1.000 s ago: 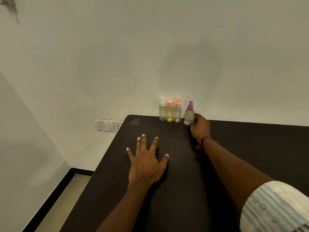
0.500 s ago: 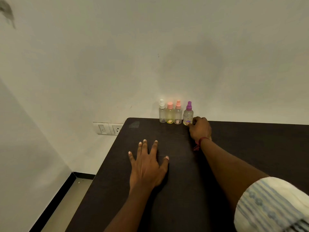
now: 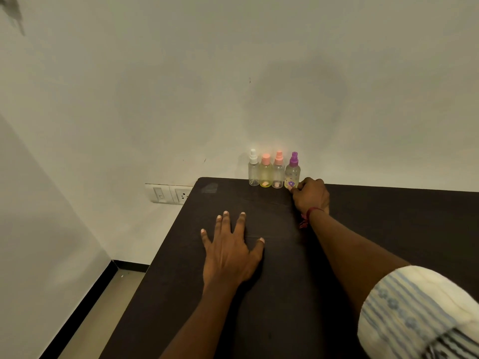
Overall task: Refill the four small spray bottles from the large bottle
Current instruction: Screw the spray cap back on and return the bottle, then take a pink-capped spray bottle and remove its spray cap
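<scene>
In the head view, the purple-capped spray bottle stands upright at the table's far edge against the wall, last in a tight row beside three other small bottles near the far-left corner. The right hand, fingers curled, touches its base; whether it pinches cannot be told. The left hand lies flat and spread mid-table, with dark tabletop running wide to the right.

Dim, soft light; a faint shadow on the wall, edges seemingly bowed.
</scene>
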